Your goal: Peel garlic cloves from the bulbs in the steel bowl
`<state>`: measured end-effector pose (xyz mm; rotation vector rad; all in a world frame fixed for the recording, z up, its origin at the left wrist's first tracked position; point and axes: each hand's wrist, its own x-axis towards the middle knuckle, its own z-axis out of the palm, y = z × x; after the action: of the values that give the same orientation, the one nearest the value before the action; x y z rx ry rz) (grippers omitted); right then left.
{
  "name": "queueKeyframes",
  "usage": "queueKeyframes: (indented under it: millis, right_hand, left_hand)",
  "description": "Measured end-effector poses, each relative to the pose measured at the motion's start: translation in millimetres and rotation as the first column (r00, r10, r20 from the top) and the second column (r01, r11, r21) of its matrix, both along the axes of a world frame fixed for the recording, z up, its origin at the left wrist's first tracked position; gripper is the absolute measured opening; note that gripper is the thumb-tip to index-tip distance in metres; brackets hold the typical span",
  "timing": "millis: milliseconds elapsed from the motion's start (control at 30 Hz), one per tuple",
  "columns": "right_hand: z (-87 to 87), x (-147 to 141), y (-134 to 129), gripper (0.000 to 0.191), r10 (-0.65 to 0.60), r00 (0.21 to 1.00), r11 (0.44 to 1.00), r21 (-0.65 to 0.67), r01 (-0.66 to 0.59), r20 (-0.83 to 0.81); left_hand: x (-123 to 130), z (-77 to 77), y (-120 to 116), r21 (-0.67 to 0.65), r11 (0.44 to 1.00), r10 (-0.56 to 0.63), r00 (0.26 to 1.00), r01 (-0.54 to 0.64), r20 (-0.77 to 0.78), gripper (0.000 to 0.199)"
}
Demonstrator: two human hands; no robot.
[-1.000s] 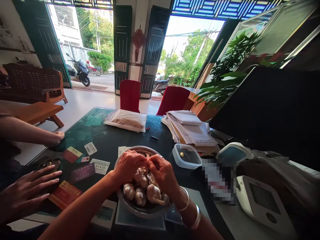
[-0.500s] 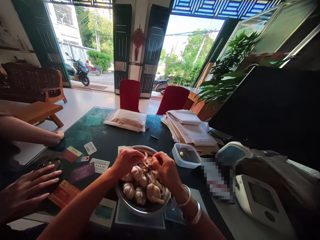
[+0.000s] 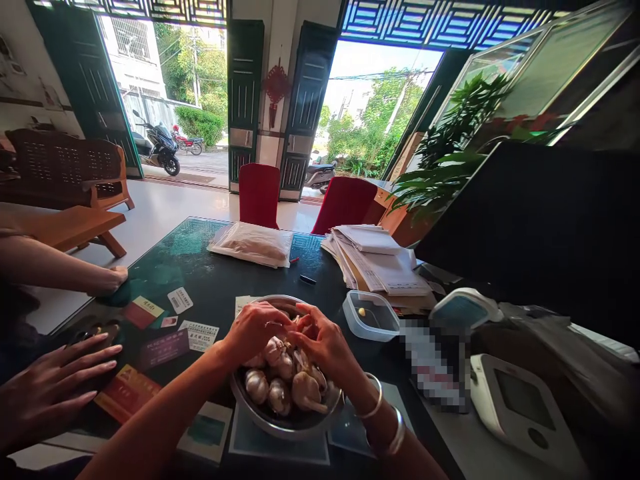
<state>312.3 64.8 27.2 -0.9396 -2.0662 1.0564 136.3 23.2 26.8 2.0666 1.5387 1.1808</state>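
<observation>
Far left, at the table's left edge: a second person's two hands, one [image 3: 107,280] curled up near the far left corner, the other [image 3: 53,387] spread flat, palm down, nearer the front. Between them and the middle, several printed cards [image 3: 173,323] lie flat under the glass of the dark table [image 3: 215,280]. Middle, near the front edge: a metal bowl [image 3: 285,423] heaped with garlic bulbs [image 3: 305,390], papery skins on. The worker's left hand [image 3: 255,328] and right hand [image 3: 325,343] meet over the far side of the heap, fingertips drawn together and pinching at one piece of garlic [image 3: 299,325]; just what sits between the fingers is too small to make out. Silver bangles [image 3: 383,417] on the right wrist. Beyond the bowl, toward the far edge, a clear bag of pale contents [image 3: 253,243] lies flat. Right of the bowl, just beside it, an open clear plastic tub [image 3: 370,315] with one small yellowish bit inside. Behind that, a slumped stack of papers [image 3: 380,260]. Right edge: a white device with a screen [image 3: 523,403], and a blue-grey lidded case [image 3: 463,310] beyond it.
</observation>
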Motion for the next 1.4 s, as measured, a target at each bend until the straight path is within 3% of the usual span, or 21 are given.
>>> queueKeyframes:
  millis: [133, 267, 433, 700, 833, 1000, 1267, 1400]
  right_hand:
    - [-3.5, -2.1, -1.0, 0.022, -0.029, 0.999, 0.999, 0.033, 0.029, -0.020]
    - [-4.5, -2.3, -2.7, 0.019, -0.076, 0.995, 0.986, 0.140, 0.084, -0.063]
    - [-2.8, -3.4, -6.8, 0.018, -0.059, 0.997, 0.941, 0.331, 0.069, -0.042]
    - [-8.5, -6.4, -8.1, 0.021, -0.131, 0.988, 0.882, 0.464, 0.080, 0.080]
    - [-6.9, -3.2, -9.2, 0.018, -0.146, 0.988, 0.894, 0.435, 0.113, 0.044]
    - [-2.8, -0.6, -9.7, 0.016, -0.179, 0.984, 0.922, 0.351, 0.166, 0.007]
    - [-3.2, -2.1, -9.2, 0.022, -0.169, 0.983, 0.980, 0.099, 0.175, -0.069]
    - [-3.8, -2.2, -8.1, 0.023, -0.114, 0.980, 0.993, -0.056, 0.106, -0.161]
  left_hand:
    - [3.2, 5.4, -3.4, 0.008, 0.999, 0.032, 0.998, -0.032, -0.056, 0.009]
    - [3.9, 4.0, -4.0, -0.010, 0.996, 0.084, 0.996, -0.085, -0.040, 0.007]
    - [4.9, 1.2, -5.1, -0.025, 0.993, 0.111, 0.994, -0.111, -0.011, 0.010]
    - [7.6, -8.5, -3.3, 0.154, 0.979, 0.152, 0.984, -0.136, -0.094, 0.012]
    - [8.3, -8.8, -3.8, 0.179, 0.979, 0.119, 0.988, -0.100, -0.099, 0.014]
    - [6.3, -3.2, -6.1, 0.062, 0.996, 0.065, 0.996, -0.068, 0.054, 0.010]
    - [1.7, -13.3, 2.8, -0.096, 0.995, 0.016, 0.931, 0.021, 0.365, 0.014]
    - [1.0, -15.5, 4.2, -0.111, 0.993, 0.008, 0.913, 0.041, 0.409, 0.017]
